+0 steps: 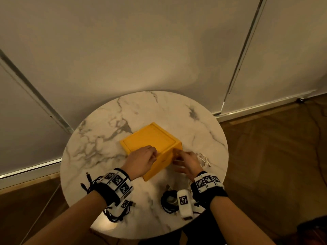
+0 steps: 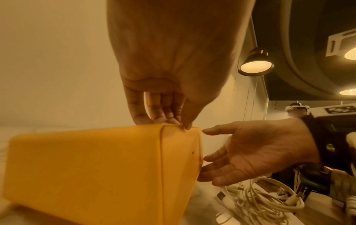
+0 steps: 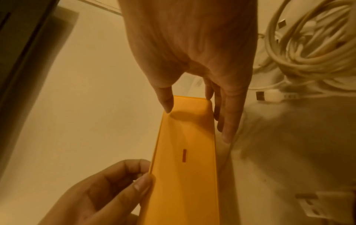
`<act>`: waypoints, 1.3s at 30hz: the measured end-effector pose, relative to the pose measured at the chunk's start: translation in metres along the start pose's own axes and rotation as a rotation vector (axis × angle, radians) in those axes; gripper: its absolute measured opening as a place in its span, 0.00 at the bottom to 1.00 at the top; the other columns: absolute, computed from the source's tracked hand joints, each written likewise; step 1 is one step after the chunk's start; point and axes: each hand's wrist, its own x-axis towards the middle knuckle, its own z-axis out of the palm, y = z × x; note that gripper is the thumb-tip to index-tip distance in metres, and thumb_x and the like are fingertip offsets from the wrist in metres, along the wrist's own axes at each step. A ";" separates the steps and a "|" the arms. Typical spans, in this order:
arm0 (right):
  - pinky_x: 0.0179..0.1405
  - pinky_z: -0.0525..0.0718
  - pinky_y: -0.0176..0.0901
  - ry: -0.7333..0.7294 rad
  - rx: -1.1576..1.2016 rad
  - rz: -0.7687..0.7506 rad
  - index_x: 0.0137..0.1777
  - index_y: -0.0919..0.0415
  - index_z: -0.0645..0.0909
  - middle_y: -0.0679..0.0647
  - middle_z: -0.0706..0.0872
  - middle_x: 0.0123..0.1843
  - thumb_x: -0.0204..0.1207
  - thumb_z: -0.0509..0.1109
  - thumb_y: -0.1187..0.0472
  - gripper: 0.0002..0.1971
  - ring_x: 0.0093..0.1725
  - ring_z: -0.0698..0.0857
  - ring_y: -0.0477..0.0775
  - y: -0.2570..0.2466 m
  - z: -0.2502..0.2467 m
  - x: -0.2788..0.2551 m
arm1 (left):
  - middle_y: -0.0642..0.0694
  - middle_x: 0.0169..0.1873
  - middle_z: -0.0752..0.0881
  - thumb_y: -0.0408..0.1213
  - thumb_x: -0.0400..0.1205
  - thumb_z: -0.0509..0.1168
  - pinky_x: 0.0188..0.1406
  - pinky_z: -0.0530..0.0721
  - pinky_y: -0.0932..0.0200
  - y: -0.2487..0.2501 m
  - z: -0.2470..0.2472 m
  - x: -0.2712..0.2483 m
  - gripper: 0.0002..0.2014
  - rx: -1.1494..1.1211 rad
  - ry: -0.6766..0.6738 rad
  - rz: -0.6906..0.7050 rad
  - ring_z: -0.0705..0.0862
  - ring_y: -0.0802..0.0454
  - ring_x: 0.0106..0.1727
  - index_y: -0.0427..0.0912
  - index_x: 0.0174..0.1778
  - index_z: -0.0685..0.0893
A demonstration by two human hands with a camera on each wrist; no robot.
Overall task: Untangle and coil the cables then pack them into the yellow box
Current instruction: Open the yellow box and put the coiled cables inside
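The yellow box (image 1: pixel 150 138) stands closed near the centre of the round marble table (image 1: pixel 106 124), one corner pointing toward the person. Its lid is seated on the body. The near right side face carries a small dark rectangular mark; no lettering on it can be read.

The left hand (image 1: pixel 141 160) rests on the near top edge of the box. The left wrist view shows its fingertips (image 2: pixel 154 120) curled down onto the lid edge and the thumb tip touching the adjoining corner, a light pinch on the lid rim. The right hand (image 1: pixel 185 164) is at the right side face of the box. Its fingers (image 3: pixel 227 121) are extended and spread, lying along the lower edge of that face, with the thumb set on the upper edge. The hand brackets the face without closing round it.

A loose bundle of white cables (image 1: pixel 203 160) lies on the table just right of the box, beyond the right hand. USB plugs show at its ends in the right wrist view. A coil of black cable (image 1: pixel 168 202) lies at the near edge, partly under the right wrist. More black cable (image 1: pixel 113 213) with plugs lies at the near left, under the left wrist.

Both wrists carry black bands with white blocks printed in black-and-white square marker patterns (image 1: pixel 117 181). Small characters under the patterns are too small to read.
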 end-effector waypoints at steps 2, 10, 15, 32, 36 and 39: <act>0.35 0.88 0.53 -0.027 0.022 0.002 0.59 0.71 0.78 0.68 0.87 0.52 0.70 0.79 0.56 0.24 0.46 0.90 0.65 0.001 0.005 -0.002 | 0.52 0.54 0.82 0.42 0.86 0.60 0.44 0.77 0.57 -0.001 -0.002 0.000 0.06 -0.014 0.012 -0.003 0.81 0.52 0.52 0.48 0.56 0.80; 0.39 0.89 0.59 -0.052 0.012 0.012 0.63 0.55 0.59 0.70 0.83 0.59 0.72 0.77 0.67 0.30 0.47 0.88 0.66 0.014 0.021 0.001 | 0.50 0.54 0.83 0.40 0.85 0.62 0.41 0.70 0.63 0.004 -0.006 0.005 0.06 -0.090 0.021 -0.069 0.80 0.52 0.51 0.46 0.56 0.81; 0.32 0.88 0.54 -0.061 -0.024 0.013 0.67 0.64 0.67 0.71 0.84 0.58 0.74 0.74 0.67 0.25 0.47 0.89 0.68 0.020 0.029 0.003 | 0.49 0.54 0.84 0.38 0.85 0.63 0.41 0.70 0.63 0.007 -0.008 0.004 0.06 -0.125 0.019 -0.086 0.80 0.53 0.49 0.44 0.55 0.82; 0.26 0.86 0.45 -0.021 0.094 0.032 0.47 0.72 0.80 0.70 0.85 0.40 0.73 0.68 0.77 0.04 0.42 0.88 0.71 0.034 0.037 0.019 | 0.47 0.85 0.41 0.52 0.67 0.79 0.83 0.54 0.45 -0.049 0.006 0.015 0.62 0.369 -0.328 0.253 0.49 0.43 0.84 0.58 0.82 0.35; 0.35 0.88 0.50 -0.051 0.142 0.044 0.46 0.71 0.81 0.66 0.85 0.40 0.72 0.73 0.71 0.05 0.42 0.87 0.66 0.026 0.040 0.022 | 0.49 0.85 0.45 0.54 0.70 0.76 0.80 0.52 0.55 -0.048 -0.013 0.017 0.55 0.278 -0.315 0.265 0.52 0.48 0.84 0.54 0.83 0.43; 0.31 0.87 0.45 -0.055 0.143 0.031 0.49 0.72 0.80 0.63 0.83 0.38 0.74 0.73 0.67 0.08 0.37 0.86 0.61 0.020 0.039 0.023 | 0.50 0.85 0.46 0.55 0.70 0.75 0.77 0.60 0.55 -0.045 -0.020 0.016 0.54 0.252 -0.312 0.259 0.56 0.47 0.83 0.55 0.83 0.45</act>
